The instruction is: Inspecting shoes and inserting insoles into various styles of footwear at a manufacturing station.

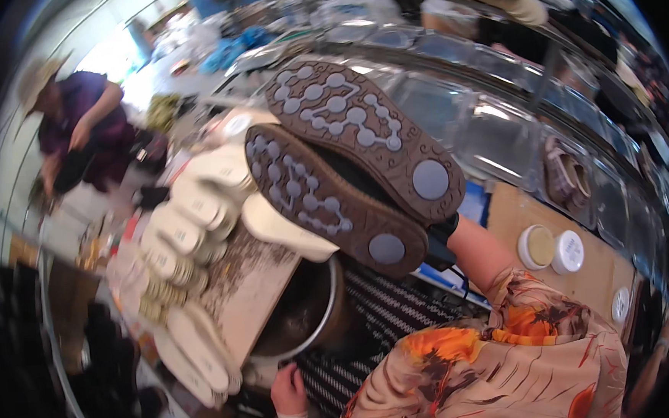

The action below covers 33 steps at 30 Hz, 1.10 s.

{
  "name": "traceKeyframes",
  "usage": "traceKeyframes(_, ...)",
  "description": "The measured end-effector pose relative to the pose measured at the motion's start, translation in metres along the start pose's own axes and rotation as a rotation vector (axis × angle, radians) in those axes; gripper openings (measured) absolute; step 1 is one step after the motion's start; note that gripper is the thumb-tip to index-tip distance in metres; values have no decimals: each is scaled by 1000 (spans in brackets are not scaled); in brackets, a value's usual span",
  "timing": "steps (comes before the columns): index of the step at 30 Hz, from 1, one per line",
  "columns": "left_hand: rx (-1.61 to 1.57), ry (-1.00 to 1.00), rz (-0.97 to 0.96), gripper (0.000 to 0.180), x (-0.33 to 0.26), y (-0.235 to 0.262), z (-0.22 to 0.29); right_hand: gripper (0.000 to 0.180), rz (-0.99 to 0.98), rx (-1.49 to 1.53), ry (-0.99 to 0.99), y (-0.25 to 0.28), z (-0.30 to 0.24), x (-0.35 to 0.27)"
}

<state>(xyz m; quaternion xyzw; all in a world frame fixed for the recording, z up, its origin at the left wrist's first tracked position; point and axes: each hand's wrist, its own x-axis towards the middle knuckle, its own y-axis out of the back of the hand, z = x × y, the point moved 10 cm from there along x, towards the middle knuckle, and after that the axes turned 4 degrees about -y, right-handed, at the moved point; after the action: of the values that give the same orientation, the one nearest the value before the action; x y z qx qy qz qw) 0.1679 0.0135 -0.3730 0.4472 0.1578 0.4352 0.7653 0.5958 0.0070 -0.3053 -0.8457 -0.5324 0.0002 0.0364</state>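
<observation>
A pair of dark shoes with brown patterned soles is held up before me. Grey-blue round studs cover the near sole (310, 187) and the far sole (364, 123), both turned toward me. My right forearm (480, 254) reaches up behind the heels; the shoes hide the hand and its fingers. Low down, beside the rim of a round metal bucket (332, 301), is my left hand (288, 392), its fingers curled in. Whatever they may hold is hidden. Just left of the shoes, a single cream insole (284, 229) overhangs the edge of a board.
Stacks of cream insoles (179, 234) crowd the board (260, 302), which has brown scraps on it. To the right stand clear plastic boxes (499, 141), plaid shoes (562, 172) and two round white tubs (536, 247). Another person (88, 124) works at the far left.
</observation>
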Motion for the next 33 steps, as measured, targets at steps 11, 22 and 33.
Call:
traceKeyframes(11, -849, 367, 388, 55, -39, 86, -64, 20, -640, -831, 231, -328, 20, -75)
traceKeyframes(22, -644, 474, -313, 46, -33, 101, -97, 33, -851, -854, 4, -351, 37, -39)
traceKeyframes(33, -332, 483, 292, 23, 36, 309, -138, 34, -1135, -825, 446, -495, 7, -91)
